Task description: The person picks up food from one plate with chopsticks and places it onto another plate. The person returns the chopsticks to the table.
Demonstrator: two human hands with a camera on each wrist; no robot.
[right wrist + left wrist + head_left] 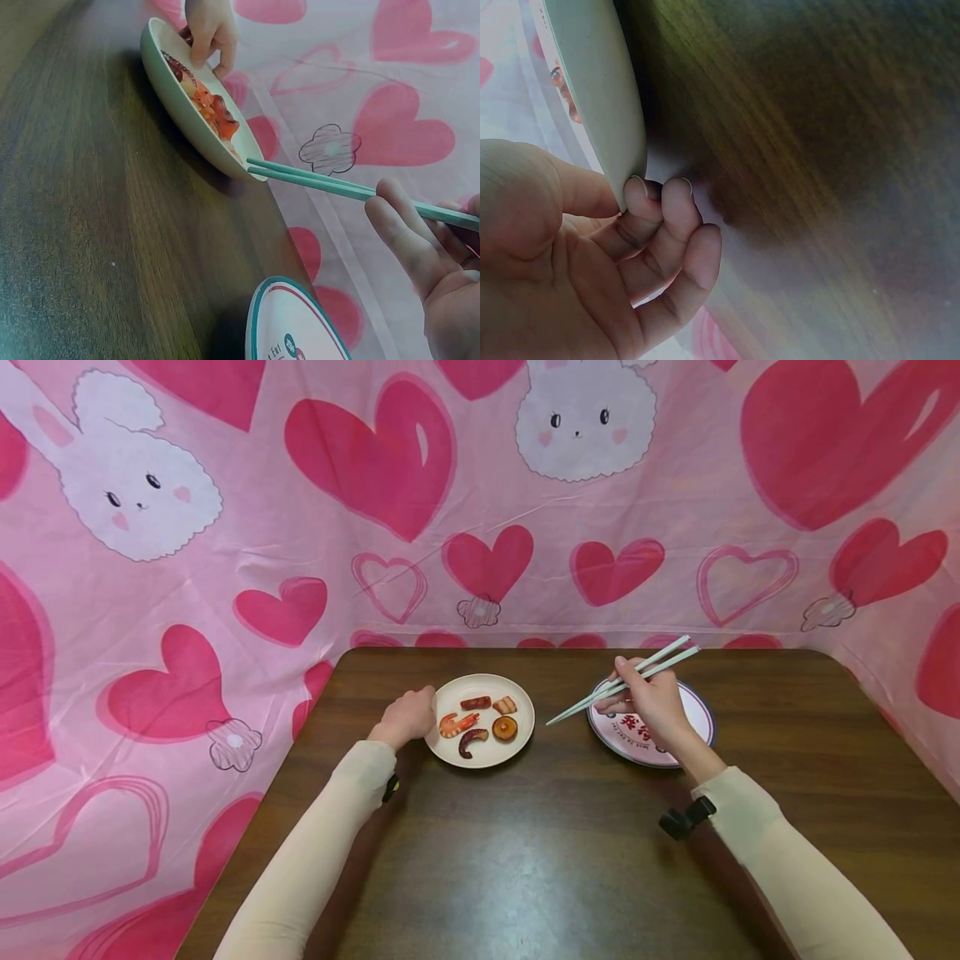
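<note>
A cream plate (480,760) lies on the table, and my left hand (408,717) pinches its left rim between thumb and curled fingers (681,206). On it sit a shrimp (456,724), a curled octopus tentacle (470,741), a round mushroom-like piece (505,728), a reddish-brown meat piece (476,702) and a striped bacon-like slice (506,704). My right hand (651,697) holds a pair of pale green chopsticks (592,697), tips pointing left between the two plates. Nothing is between the tips. Under that hand lies a white plate (693,714) with red lettering and a blue rim, partly hidden.
The brown wooden table (480,860) reaches to a pink cloth (420,577) with hearts and rabbits, hung behind it and at both sides. A black strap mount (687,818) sits on my right wrist, close over the table.
</note>
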